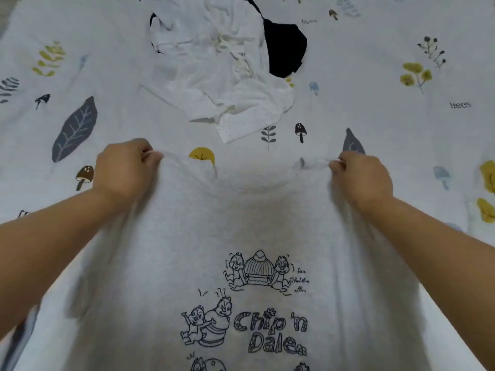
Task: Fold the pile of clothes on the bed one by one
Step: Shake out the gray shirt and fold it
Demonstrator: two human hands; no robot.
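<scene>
- Head view, item one: grey T-shirt (241, 236), printed with cartoon chipmunks and lettering, print side up. It hangs stretched between the two hands over the near edge of the bed (401, 103), its far edge raised, the rest running back toward the person. Judged purpose: held taut and wide so it can be laid flat before folding.
- Left hand (123, 170): fingers curled, pinching the shirt's far-left corner; knuckles up, forearm reaching forward from the lower left.
- Right hand (359, 178): pinching the far-right corner between thumb and fingertips; forearm reaching in from the lower right. Both arms extended, hands level with each other and well apart, which keeps the cloth spread.
- Pile of clothes (222, 70): crumpled white garments, toward the far edge of the bed at its middle, not yet folded, apart from the shirt.
- Black garment (284, 52): partly under the white ones, showing at the pile's right side.
- Bed covering: pale sheet with leaf and mushroom print.
- Stage, judged: early; one piece in hand, the pile waiting.
</scene>
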